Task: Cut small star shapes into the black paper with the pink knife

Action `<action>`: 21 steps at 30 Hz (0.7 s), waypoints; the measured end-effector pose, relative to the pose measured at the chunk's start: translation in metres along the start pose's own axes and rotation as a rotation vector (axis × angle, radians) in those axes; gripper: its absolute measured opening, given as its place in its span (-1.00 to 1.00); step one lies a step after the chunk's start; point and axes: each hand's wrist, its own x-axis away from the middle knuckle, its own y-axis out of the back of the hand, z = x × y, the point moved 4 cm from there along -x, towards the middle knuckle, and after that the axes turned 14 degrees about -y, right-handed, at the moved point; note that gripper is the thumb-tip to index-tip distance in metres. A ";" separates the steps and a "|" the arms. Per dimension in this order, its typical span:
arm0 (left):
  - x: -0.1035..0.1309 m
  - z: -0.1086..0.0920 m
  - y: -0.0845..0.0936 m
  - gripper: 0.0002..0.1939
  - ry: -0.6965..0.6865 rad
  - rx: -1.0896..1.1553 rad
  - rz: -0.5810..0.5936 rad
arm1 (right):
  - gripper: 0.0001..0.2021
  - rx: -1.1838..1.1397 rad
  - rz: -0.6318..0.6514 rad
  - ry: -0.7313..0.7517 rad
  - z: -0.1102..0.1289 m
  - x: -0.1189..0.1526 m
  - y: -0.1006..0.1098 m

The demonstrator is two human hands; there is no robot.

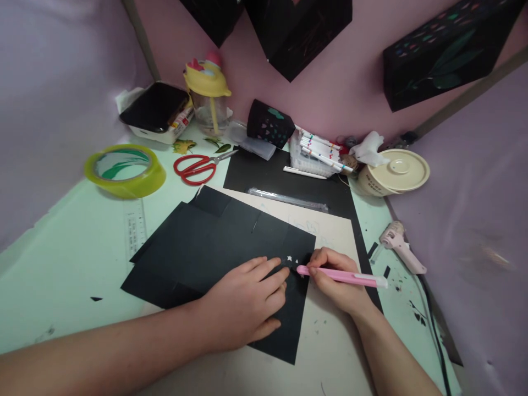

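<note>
A sheet of black paper lies over another black piece and white paper. My left hand rests flat on it with fingers stretched out, holding nothing. In my right hand is a slim pink craft knife, gripped like a pen. Its front end touches or hovers just above the black paper, close to my left fingertips; the blade is too small to make out. Beside that end, small star-shaped cut-outs show white through the black sheet.
Red-handled scissors, yellow-green tape roll and clear ruler lie left. Behind stand a yellow-lidded bottle and a box of markers. At right are a cream lidded bowl and a corded pink glue gun. Black boxes hang above.
</note>
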 end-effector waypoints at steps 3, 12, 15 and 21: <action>0.000 0.000 0.000 -0.56 0.002 0.004 0.000 | -0.88 0.009 0.011 -0.007 0.001 0.000 -0.001; 0.000 -0.001 0.000 -0.57 0.000 -0.002 -0.007 | -0.89 0.037 0.037 -0.038 -0.001 0.000 -0.001; 0.000 0.000 0.000 -0.57 0.001 0.000 -0.008 | -0.89 0.045 0.050 -0.042 -0.001 0.000 -0.002; 0.000 0.001 -0.002 -0.57 0.002 0.003 0.006 | -0.88 0.035 0.053 -0.065 -0.004 0.000 -0.003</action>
